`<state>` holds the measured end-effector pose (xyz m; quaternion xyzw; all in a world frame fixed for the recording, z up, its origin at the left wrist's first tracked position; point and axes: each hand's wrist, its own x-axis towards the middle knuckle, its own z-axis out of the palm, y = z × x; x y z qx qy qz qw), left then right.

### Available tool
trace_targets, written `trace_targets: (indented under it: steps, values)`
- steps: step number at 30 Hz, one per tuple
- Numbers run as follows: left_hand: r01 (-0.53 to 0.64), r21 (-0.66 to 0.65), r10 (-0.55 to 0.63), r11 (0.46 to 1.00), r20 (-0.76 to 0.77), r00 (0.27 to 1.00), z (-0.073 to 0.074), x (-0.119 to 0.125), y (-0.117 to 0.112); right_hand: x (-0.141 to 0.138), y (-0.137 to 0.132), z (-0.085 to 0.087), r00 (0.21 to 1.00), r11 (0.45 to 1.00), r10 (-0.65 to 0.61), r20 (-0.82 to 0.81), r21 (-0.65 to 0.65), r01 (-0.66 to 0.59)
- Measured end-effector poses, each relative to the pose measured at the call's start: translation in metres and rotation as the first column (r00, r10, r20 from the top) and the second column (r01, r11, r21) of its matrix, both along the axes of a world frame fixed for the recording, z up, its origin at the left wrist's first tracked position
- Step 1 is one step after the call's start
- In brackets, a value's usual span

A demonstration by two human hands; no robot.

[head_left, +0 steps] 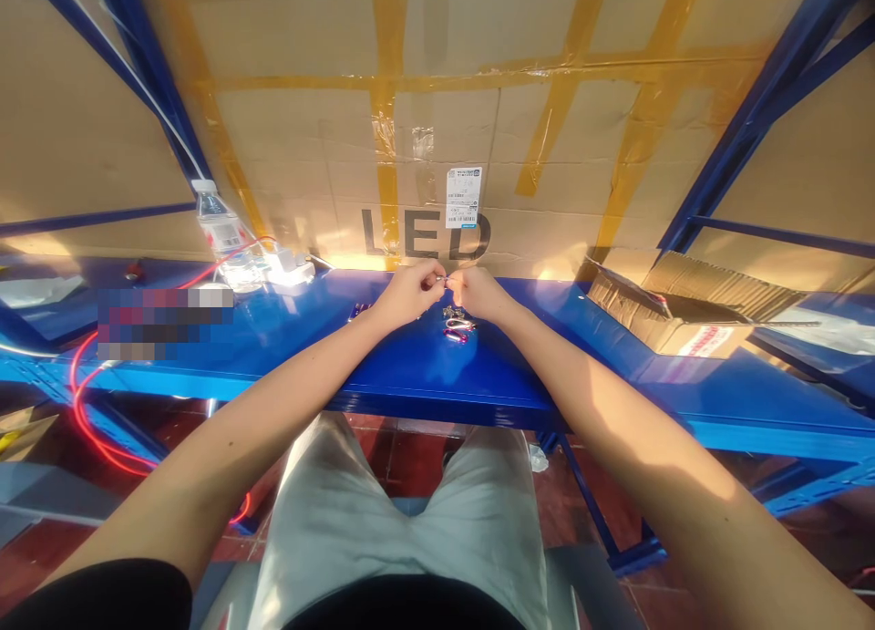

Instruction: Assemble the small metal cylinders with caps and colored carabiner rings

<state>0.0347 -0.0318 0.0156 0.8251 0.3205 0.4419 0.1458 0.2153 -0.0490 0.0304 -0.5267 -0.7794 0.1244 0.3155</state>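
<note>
My left hand and my right hand meet above the blue tabletop, fingertips pinched nearly together. Between them shows a small shiny metal piece, too small to name; both hands appear to grip it. Just below, on the table, lie several small silvery metal parts. Beside them are a silver, rounded clip-like piece and a shiny pink-red piece. Left of these, partly behind my left wrist, are small purplish-red pieces.
An open cardboard box stands at the right. To the left are a plastic bottle, a white power strip and a red cable hanging over the edge. A large taped carton walls off the back, between blue rack posts.
</note>
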Motion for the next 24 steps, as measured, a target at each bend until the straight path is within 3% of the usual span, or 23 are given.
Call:
trace_targets:
  steps: [3, 9, 16, 24]
  values:
    - [-0.009, -0.103, 0.012, 0.995, 0.025, 1.0, 0.001, 0.001, -0.001, 0.005, 0.0, 0.004, 0.997, 0.998, -0.066, -0.047, 0.0, 0.066]
    - [-0.049, -0.305, 0.068, 0.951, 0.051, 0.996, 0.0, 0.005, 0.003, 0.016, 0.0, 0.008, 0.971, 0.973, -0.199, -0.133, -0.148, 0.179]
    - [-0.079, -0.331, 0.104, 0.94, 0.058, 0.993, -0.002, 0.007, 0.011, 0.024, -0.002, 0.01, 0.972, 0.959, -0.221, -0.079, -0.196, 0.202]
    - [-0.022, -0.322, 0.045, 0.946, 0.066, 0.997, -0.006, 0.007, 0.022, 0.027, 0.002, 0.009, 0.975, 0.959, -0.215, -0.053, -0.199, 0.201]
